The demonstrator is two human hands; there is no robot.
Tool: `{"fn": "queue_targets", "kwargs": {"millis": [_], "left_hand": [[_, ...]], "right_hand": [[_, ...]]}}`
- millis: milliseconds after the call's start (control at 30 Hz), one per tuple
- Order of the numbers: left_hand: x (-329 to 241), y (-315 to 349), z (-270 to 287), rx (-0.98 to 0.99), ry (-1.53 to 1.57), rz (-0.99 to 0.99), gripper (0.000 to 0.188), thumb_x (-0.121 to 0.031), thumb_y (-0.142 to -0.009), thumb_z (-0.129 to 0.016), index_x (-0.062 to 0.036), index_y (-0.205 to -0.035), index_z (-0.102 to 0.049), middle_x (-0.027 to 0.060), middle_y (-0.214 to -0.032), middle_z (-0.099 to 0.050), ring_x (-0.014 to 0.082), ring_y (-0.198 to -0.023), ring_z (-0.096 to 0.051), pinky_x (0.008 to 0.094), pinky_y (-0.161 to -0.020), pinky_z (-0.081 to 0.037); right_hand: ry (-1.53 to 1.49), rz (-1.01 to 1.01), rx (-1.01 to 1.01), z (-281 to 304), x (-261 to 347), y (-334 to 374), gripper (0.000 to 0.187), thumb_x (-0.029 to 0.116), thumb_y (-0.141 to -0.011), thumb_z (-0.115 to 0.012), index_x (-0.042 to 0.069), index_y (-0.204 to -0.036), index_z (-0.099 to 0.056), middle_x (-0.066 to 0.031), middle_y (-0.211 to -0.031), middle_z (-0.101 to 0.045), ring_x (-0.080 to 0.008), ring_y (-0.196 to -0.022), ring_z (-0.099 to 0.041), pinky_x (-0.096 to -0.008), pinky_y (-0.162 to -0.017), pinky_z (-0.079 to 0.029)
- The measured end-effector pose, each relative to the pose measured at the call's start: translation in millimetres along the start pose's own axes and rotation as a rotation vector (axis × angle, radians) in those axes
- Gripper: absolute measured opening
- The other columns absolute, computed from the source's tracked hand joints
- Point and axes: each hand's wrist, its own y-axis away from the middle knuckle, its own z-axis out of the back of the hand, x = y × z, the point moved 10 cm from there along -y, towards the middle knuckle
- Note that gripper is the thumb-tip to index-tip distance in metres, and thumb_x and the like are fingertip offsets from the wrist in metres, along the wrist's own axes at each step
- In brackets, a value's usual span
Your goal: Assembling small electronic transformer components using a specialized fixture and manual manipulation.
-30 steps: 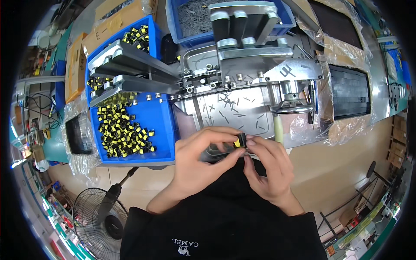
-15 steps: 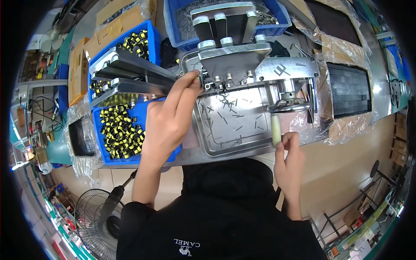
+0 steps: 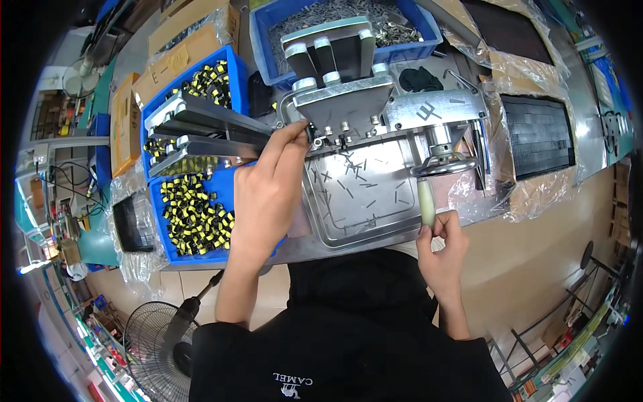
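Pinching pale green handle (image 3: pixel 426 203) — right hand (image 3: pixel 444 254); left hand (image 3: pixel 266 194) at metal machine (image 3: pixel 345 100) — whether clamped, cannot tell.

I see a black short-sleeved shirt (image 3: pixel 362 352) filling the bottom centre of the frame, with white inverted lettering (image 3: pixel 293 380) and, just below it, a small white animal emblem (image 3: pixel 291 390). The left hand (image 3: pixel 266 194) and right hand (image 3: pixel 444 253) are bare.

A glossy beige floor (image 3: pixel 522 261) lies beneath the metal workbench (image 3: pixel 589 137), with a black standing fan (image 3: pixel 155 338) at lower left and a green-topped table (image 3: pixel 92 233) beyond.
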Motion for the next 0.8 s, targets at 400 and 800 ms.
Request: {"fn": "queue_targets", "kwargs": {"millis": [400,800], "left_hand": [[-1,3,0,-0.066,0.016,-0.069,0.024,0.005,-0.08,-0.071,0.001,-0.104,-0.07,0.0104,-0.111,-0.073,0.0262,-0.072,-0.071,0.0338,-0.062,-0.056],[2,4,-1,-0.028,0.05,-0.035,0.023,0.005,-0.085,-0.067,0.0022,-0.108,-0.066,0.0132,-0.112,-0.072,0.03,-0.073,-0.072,0.0363,-0.058,-0.056]], "right_hand": [[0.175,-0.087,-0.25,32,-41,-6,0.016,-0.003,-0.095,-0.06,0.0,-0.092,-0.045,-0.0063,-0.078,-0.051,-0.0117,-0.078,-0.063,-0.028,-0.073,-0.05],[0.082,0.009,-0.044,2,8,0,0.024,-0.003,-0.088,-0.068,0.001,-0.088,-0.045,-0.0077,-0.073,-0.047,-0.0168,-0.066,-0.053,-0.0298,-0.065,-0.047]]}}
